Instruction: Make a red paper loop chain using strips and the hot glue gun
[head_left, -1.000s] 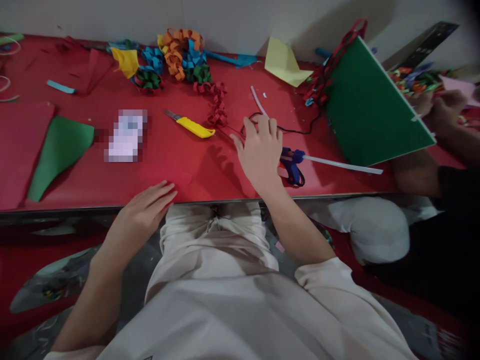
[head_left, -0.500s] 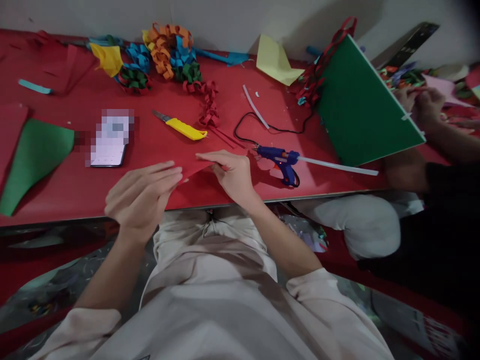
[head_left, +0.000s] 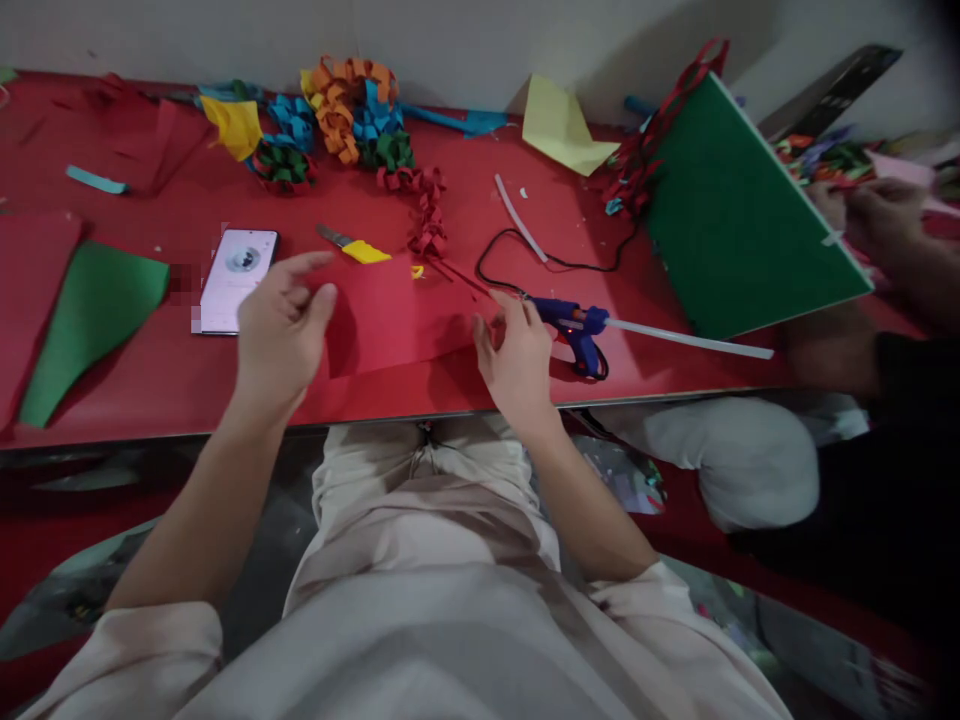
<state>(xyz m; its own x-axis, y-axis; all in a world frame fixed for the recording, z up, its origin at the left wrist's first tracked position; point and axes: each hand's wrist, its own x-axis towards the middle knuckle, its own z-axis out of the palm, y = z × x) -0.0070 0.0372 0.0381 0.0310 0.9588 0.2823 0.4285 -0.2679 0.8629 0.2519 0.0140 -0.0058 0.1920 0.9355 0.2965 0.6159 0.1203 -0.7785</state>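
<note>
A sheet of red paper [head_left: 371,315] with an upright crease is spread between my hands, over the red table near its front edge. My left hand [head_left: 279,335] is beside the sheet's left edge, thumb and forefinger apart, partly over the phone's lower corner. At the sheet's right end, the thumb and fingers of my right hand [head_left: 517,355] close on its edge; red on red blurs the exact contact. Just right of that hand lies a blue glue gun [head_left: 574,325] with a clear glue stick in its back. Behind the sheet, a yellow utility knife [head_left: 366,252] is partly covered.
A phone [head_left: 240,270] and green paper [head_left: 97,310] lie at left. Paper-loop chains [head_left: 352,110] line the back, with a loose glue stick [head_left: 520,218] and black cord nearby. A green board [head_left: 750,220] leans at right, beside another person's hands [head_left: 885,215].
The red paper has gone from narrow and folded to spread out. My hands have moved apart, the left letting go and the right shifting toward the glue gun. The view has shifted slightly.
</note>
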